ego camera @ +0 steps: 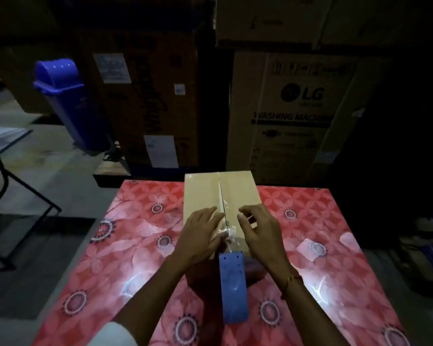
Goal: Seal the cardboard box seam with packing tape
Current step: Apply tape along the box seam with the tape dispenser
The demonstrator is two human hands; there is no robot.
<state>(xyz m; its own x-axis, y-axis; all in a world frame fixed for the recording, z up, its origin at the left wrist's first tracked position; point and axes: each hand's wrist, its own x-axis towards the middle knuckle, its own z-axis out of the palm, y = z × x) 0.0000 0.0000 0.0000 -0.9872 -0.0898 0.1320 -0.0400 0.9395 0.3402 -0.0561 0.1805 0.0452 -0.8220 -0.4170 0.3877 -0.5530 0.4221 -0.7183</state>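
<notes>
1. Packing tape (226, 228), clear and glossy, runs along the near part of the centre seam (220, 193) of the cardboard box (203, 193). It bunches into a crinkled tail at the box's near edge, where it leads down to a blue tape dispenser (233, 285).
2. Left hand (198, 236) lies flat on the box top just left of the seam, fingers spread and pressing down, grasping nothing. Right hand (259, 228) rests on the right flap, fingers loosely curled towards the seam; whether it pinches the tape edge I cannot tell.
3. The dispenser seems to hang or lean against the near face of the box, held by neither hand.
4. Handling, as a judgement: the film looks thin, limp and sticky, so it will likely fold onto itself if slack. Best taken by its edges or kept taut from the dispenser and smoothed flat with the palms. The box looks light and stiff, though its flaps may give under pressure near the seam.
5. The far stretch of the seam looks bare, so sealing appears only partly done.
6. The box sits at the far middle of a table with a red floral cover (135, 258); nothing on the table blocks the hands.
7. Beyond stand large cartons, one an LG washing machine carton (300, 101), and a blue bin (68, 101) at left, well apart. A folding table (5, 138) shows at far left. The light is dim.
</notes>
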